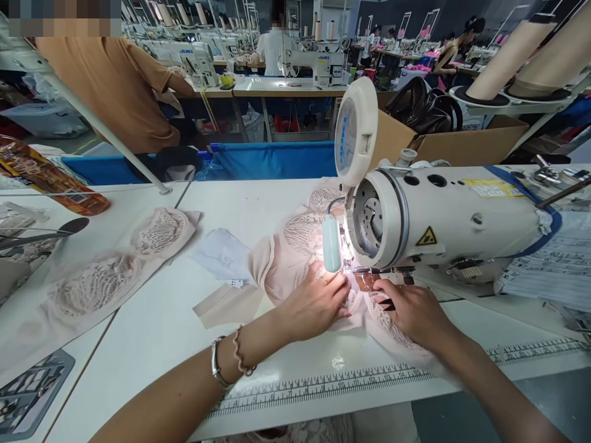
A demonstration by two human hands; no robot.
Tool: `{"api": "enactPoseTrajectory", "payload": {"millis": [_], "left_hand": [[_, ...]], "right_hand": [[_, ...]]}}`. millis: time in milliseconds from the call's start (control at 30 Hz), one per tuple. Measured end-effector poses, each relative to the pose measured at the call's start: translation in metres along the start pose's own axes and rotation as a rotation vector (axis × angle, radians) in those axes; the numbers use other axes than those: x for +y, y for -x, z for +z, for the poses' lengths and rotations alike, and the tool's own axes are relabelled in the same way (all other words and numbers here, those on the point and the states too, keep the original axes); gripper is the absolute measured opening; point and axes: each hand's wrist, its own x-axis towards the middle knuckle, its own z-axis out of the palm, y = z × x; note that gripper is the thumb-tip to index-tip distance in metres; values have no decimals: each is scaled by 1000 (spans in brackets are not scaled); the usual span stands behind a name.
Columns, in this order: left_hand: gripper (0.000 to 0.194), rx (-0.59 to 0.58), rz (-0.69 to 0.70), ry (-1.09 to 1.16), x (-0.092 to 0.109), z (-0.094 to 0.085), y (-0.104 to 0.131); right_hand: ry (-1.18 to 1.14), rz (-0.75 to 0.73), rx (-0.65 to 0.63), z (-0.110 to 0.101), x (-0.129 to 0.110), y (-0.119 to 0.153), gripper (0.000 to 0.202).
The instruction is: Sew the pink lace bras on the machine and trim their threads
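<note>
Glossy white tbl (152, 338) w/ crinkly pale-pink lace fabric (299, 237) under L hand (314, 304) & R hand (415, 312), both grips unclear

From far away, I see white sewing machines (329, 66) standing on pale-topped tables (263, 84) in several rows, and behind them the wall (455, 12) is rather dark.

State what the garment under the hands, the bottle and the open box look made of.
Garment: matte fabric, softly folded, with lacy openwork; fibre unclear.
Bottle: probably plastic, by its glossy, printed surface.
Box: apparently cardboard, matte brown and thin-walled.
</note>
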Motion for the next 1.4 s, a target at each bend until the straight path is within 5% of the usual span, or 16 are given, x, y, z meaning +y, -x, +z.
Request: {"api": "enactPoseTrajectory", "payload": {"millis": [167,600,1000,1167,1300,1400], "left_hand": [[33,5,17,16,-1,-3,-1],[44,-12,-28,47,-8,0,0],[42,15,-97,0,-19,-1,-3],[30,-12,-155,59,-13,-4,-6],[14,59,-625,326,-38,-19,-29],[29,162,-963,338,-83,-33,-49]], "right_hand": [[-36,-128,36,2,-7,8,67],[5,-115,55,12,2,-8,64],[58,-145,137,16,7,-22,65],[38,-63,76,16,8,-22,60],[165,87,180,6,16,-12,24],[314,131,426,-1,17,0,23]]}}
